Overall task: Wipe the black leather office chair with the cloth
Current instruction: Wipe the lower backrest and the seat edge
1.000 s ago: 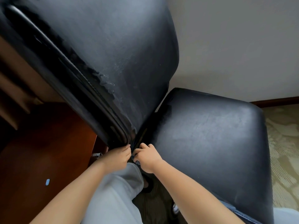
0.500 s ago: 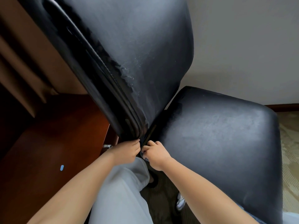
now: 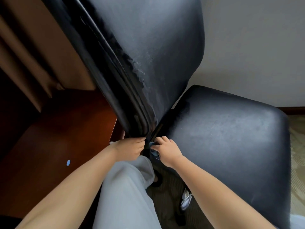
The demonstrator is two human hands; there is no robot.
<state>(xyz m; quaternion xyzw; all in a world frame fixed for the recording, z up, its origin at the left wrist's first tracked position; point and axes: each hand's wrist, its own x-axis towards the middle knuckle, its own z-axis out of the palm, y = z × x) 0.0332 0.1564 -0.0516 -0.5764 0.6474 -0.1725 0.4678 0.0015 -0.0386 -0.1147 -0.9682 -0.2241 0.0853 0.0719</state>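
The black leather office chair fills the view: its worn backrest point(image 3: 156, 47) leans up and left, its seat point(image 3: 231, 138) spreads to the right. My left hand point(image 3: 130, 149) grips the bottom edge of the backrest. My right hand point(image 3: 166, 151) is closed on a small blue cloth point(image 3: 154, 152), pressed into the gap where the backrest meets the seat. Only a bit of the cloth shows under the fingers.
A reddish-brown wooden desk point(image 3: 57, 138) lies to the left with a small blue object point(image 3: 68, 162) on it. Brown curtains point(image 3: 24, 55) hang behind it. My grey-trousered leg point(image 3: 127, 195) stands close to the chair. A white wall point(image 3: 255, 47) and patterned carpet point(image 3: 297, 154) lie to the right.
The view has shifted so the chair sits further right and higher. Both hands stay at the joint of backrest and seat; the blue cloth now shows under my right hand.
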